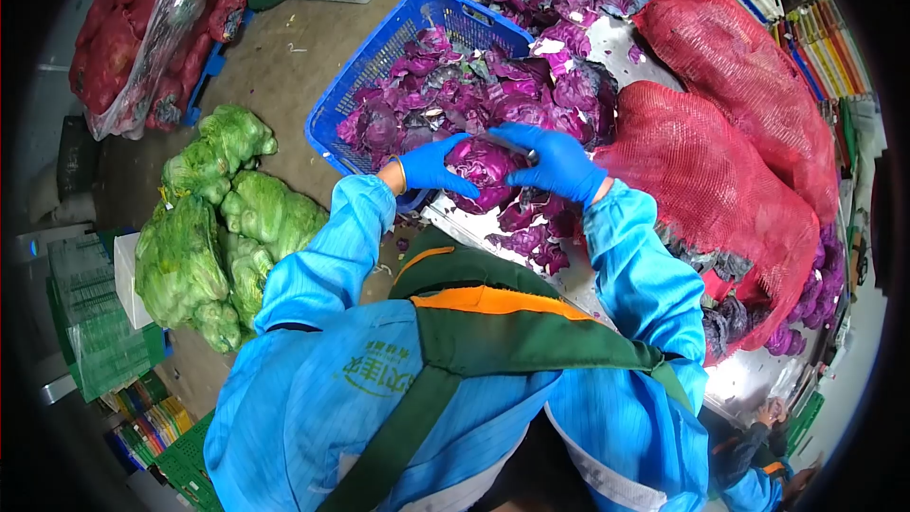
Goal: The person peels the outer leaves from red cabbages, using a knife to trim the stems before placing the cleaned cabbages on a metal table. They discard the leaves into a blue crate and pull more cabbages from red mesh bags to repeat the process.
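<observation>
Item: cabbage (483,171), red, round, waxy, tight-leaved, held over the bench (607,43) edge. I see the left hand (428,166) fingers wrapped round it, the right hand (561,166) fingers closed on it and on what looks like a knife (510,144). Risks, as I judge them: the smooth head slipping from the gloves; the blade nicking the left fingers. Adjacent: basket (374,62), blue lattice, full of loose leaves; sacks (720,180), coarse red mesh.

Purple cabbage (481,167), blue basket (372,64) (red net sacks (720,185)) & grn lettuce (185,261)
</observation>
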Demonstrator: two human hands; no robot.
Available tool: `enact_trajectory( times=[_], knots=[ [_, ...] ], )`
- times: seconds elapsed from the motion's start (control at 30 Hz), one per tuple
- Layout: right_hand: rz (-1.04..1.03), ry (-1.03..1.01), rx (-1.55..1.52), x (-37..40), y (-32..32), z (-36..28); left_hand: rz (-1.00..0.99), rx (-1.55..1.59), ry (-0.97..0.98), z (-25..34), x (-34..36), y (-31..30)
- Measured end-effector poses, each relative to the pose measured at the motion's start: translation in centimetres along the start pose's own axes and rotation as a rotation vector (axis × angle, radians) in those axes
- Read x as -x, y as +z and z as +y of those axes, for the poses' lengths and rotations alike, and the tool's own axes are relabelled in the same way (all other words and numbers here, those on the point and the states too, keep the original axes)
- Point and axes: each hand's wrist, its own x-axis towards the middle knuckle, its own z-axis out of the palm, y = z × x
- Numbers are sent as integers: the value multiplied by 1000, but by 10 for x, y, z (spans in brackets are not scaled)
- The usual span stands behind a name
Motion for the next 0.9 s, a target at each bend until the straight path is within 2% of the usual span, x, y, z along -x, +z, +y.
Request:
enact_trajectory(
  times=[0.03,0.07,0.13,0.17,0.27,0.3,0.37,0.43,0.53,0.6,0.63,0.77,0.83,0.9],
  knots=[
    [-3,-36,84,-2,7,-7,-36,-160,-4,-2,-5,-3],
    [2,-33,82,-3,7,-7,-40,-163,-5,-5,-5,-3],
    [-89,65,114,-8,6,-4,-32,-142,-202,24,4,-5],
    [-87,67,111,-11,6,-4,-35,-144,-204,21,4,-4],
    [-210,244,185,-22,2,-7,-8,-264,-116,-5,-3,1],
    [-210,241,185,-20,5,-5,8,-268,-98,-10,-6,2],
    [-4,17,-70,-13,16,3,23,-271,-81,-19,-9,2],
    [-29,23,-82,-11,19,9,-46,-45,-88,4,-6,6],
    [-124,49,-78,-15,12,3,-47,-219,-126,46,6,6],
    [-240,142,102,-17,8,-7,-70,-218,-60,48,7,8],
    [-240,140,102,-16,9,-9,-93,-217,4,49,7,8],
    [-167,123,107,-8,15,-16,-64,-179,11,33,5,13],
    [-136,159,97,-4,16,-16,0,-155,-64,32,3,17],
    [-102,133,31,-2,14,-15,-23,-119,-67,35,3,17]
  ],
)
